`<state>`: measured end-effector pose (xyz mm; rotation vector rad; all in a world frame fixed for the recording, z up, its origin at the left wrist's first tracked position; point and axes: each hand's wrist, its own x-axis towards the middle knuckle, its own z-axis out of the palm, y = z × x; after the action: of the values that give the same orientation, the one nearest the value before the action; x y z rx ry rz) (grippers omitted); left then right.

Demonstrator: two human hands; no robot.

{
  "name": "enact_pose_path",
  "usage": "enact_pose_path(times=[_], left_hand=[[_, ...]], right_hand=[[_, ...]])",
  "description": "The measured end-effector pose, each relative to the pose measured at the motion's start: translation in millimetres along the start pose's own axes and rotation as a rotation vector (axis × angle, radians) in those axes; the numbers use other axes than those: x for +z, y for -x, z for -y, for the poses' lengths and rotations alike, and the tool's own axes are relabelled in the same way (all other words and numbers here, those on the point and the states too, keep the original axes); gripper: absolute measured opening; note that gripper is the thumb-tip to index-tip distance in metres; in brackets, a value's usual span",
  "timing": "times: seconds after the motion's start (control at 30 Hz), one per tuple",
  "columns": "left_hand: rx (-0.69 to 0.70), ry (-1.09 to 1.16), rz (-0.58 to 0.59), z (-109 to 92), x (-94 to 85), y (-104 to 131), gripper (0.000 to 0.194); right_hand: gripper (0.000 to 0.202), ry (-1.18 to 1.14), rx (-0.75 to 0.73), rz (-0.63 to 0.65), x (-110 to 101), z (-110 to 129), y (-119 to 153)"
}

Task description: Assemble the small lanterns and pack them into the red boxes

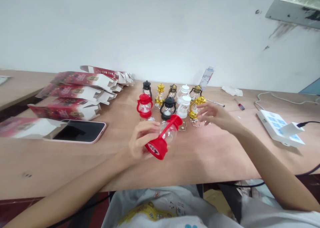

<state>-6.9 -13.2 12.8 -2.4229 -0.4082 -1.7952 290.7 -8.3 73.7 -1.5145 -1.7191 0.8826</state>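
In my left hand [143, 139] is a small red lantern [168, 134], tilted so that its base with a dark-and-white label faces me. My right hand [212, 115] hangs in the air with its fingers apart, close beside a gold lantern [194, 110]. Behind the held lantern stand more small lanterns: another red lantern [145, 107], a black lantern [168, 109] and a white lantern [184, 107] in front. A smaller gold lantern [160, 95] and several others form a row at the back. Flat metallic pieces [183, 125] lie at their feet.
Flattened red-and-white boxes [82, 91] are heaped at the left, with a phone [79, 132] in front of them. On the right are a power strip [280, 126], a screwdriver [240, 105] and a tissue [232, 90]. A bottle [207, 77] leans by the wall.
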Motion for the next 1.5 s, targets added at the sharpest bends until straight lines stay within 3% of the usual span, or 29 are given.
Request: enact_pose_path(times=[0.07, 0.1, 0.2, 0.3, 0.37, 0.43, 0.53, 0.6, 0.67, 0.73, 0.87, 0.97, 1.1, 1.17, 1.23, 1.3, 1.4, 1.5], left_hand=[[-0.095, 0.159, -0.022, -6.3, 2.9, 2.4, 0.053], [-0.124, 0.232, -0.022, -9.2, 5.0, 4.8, 0.055], [-0.160, 0.371, 0.016, -14.0, 11.1, 12.3, 0.058], [-0.214, 0.375, 0.090, -12.4, 12.3, 13.3, 0.059], [-0.263, 0.315, 0.175, -9.4, 9.8, 9.2, 0.060], [-0.296, 0.226, 0.217, -5.9, 6.0, 3.7, 0.057], [-0.370, 0.048, 0.151, 0.6, 0.2, -2.1, 0.042], [-0.437, -0.095, 0.058, 7.8, -3.2, -2.9, 0.037], [-0.509, -0.224, -0.032, 18.4, -6.5, -1.6, 0.038], [-0.597, -0.304, -0.089, 31.9, -9.4, 1.4, 0.042], [-0.847, -0.269, -0.131, 60.8, -11.9, 11.3, 0.049], [-0.998, -0.180, -0.123, 77.5, -9.5, 19.2, 0.053], [-1.076, -0.069, 0.020, 88.9, -3.7, 24.6, 0.065], [-1.116, -0.055, 0.072, 91.8, -1.4, 24.3, 0.072], [-1.155, -0.041, 0.095, 94.1, -0.1, 22.7, 0.075], [-1.173, -0.019, 0.109, 96.3, 0.6, 20.5, 0.074], [-1.151, 0.021, 0.098, 99.1, 1.4, 18.5, 0.061], [-1.115, 0.014, 0.042, 101.9, 2.2, 19.2, 0.048]], right_hand=[[0.075, -0.310, -0.117, 0.250, 32.2, 8.8, 19.8], [0.081, -0.423, -0.187, 0.311, 49.7, 10.6, 28.2], [0.054, -0.663, -0.299, 0.209, 95.4, 9.3, 45.3], [0.041, -0.735, -0.290, 0.030, 110.5, 7.6, 49.6], [0.047, -0.687, -0.282, -0.149, 97.5, 9.4, 46.2], [0.049, -0.610, -0.298, -0.382, 68.8, 11.7, 38.3], [0.036, -0.474, -0.369, -0.759, 12.4, 9.6, 18.7], [0.038, -0.398, -0.349, -0.927, -21.6, 1.4, 1.6], [0.046, -0.298, -0.264, -0.997, -44.9, -12.0, -16.8], [0.050, -0.117, -0.197, -0.927, -55.3, -27.5, -34.5], [0.050, 0.279, -0.006, -0.763, -48.5, -49.8, -59.5], [0.046, 0.415, 0.083, -0.637, -39.2, -55.8, -66.7], [0.048, 0.462, 0.111, -0.596, -39.2, -61.1, -66.7], [0.058, 0.463, 0.104, -0.577, -43.0, -63.3, -64.2], [0.070, 0.435, 0.072, -0.639, -45.6, -63.1, -59.7], [0.073, 0.358, -0.060, -0.822, -43.2, -59.1, -53.0], [0.056, 0.271, -0.470, -1.096, -25.0, -48.4, -41.0], [0.049, 0.365, -0.810, -1.151, 10.0, -38.4, -31.1]])
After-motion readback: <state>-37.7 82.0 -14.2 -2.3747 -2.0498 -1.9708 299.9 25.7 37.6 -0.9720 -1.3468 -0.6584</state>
